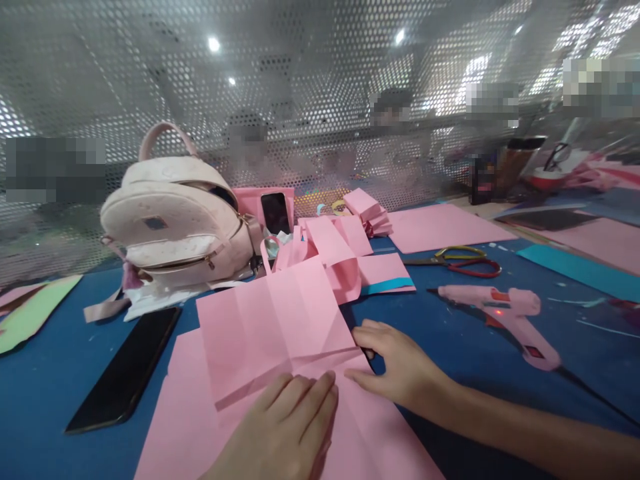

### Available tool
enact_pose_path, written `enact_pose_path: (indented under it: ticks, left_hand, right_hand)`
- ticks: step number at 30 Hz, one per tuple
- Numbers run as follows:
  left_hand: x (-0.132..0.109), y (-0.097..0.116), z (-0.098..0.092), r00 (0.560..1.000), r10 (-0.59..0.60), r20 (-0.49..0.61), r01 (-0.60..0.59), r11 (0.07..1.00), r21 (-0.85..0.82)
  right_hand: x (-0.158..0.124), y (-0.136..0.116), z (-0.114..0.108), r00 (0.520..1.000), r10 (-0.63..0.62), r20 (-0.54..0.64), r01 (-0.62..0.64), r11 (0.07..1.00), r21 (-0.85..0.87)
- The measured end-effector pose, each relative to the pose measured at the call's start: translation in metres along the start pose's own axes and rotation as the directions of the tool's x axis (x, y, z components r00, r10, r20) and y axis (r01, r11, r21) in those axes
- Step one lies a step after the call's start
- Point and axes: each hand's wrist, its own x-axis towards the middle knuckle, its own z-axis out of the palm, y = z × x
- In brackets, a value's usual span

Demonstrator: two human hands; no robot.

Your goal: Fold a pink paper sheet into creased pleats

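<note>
A creased pink paper sheet [270,313] lies in front of me, its upper part folded and standing slightly raised. It rests over a larger pink sheet [175,400]. My left hand [285,427] lies flat on the pink paper below the fold, fingers stretched and close together. At the right edge, my right hand [400,367] has its thumb on the paper and its bent fingers at the folded corner; the fingertips are partly hidden. To the right of that hand lies a pink hot glue gun [500,310] with a small red light lit.
A black phone [125,370] lies at the left, before a cream backpack [175,220]. Folded pink paper pieces [330,243] are heaped behind the sheet. Scissors [470,260] with red and yellow handles and a teal strip [580,270] lie at the right. A perforated metal screen [310,80] stands behind.
</note>
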Motion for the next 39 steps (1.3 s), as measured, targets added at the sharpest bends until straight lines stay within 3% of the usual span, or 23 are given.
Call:
enact_pose_path:
  ticks: [12, 24, 39]
  left_hand:
    - [-0.005, -0.008, 0.002, 1.0, -0.005, 0.011, 0.005, 1.0, -0.023]
    - [-0.008, -0.009, 0.002, 0.999, 0.033, 0.029, -0.032, 0.999, -0.039]
    - [-0.007, -0.008, 0.003, 1.0, -0.002, 0.019, 0.003, 0.999, -0.043]
  right_hand:
    - [0.0, 0.004, -0.001, 0.998, 0.057, -0.021, -0.058, 0.998, -0.034]
    - [-0.009, 0.005, 0.005, 0.965, -0.248, -0.087, 0.241, 0.967, -0.076]
    - [-0.009, 0.005, -0.003, 0.955, -0.296, -0.003, 0.294, 0.952, -0.087]
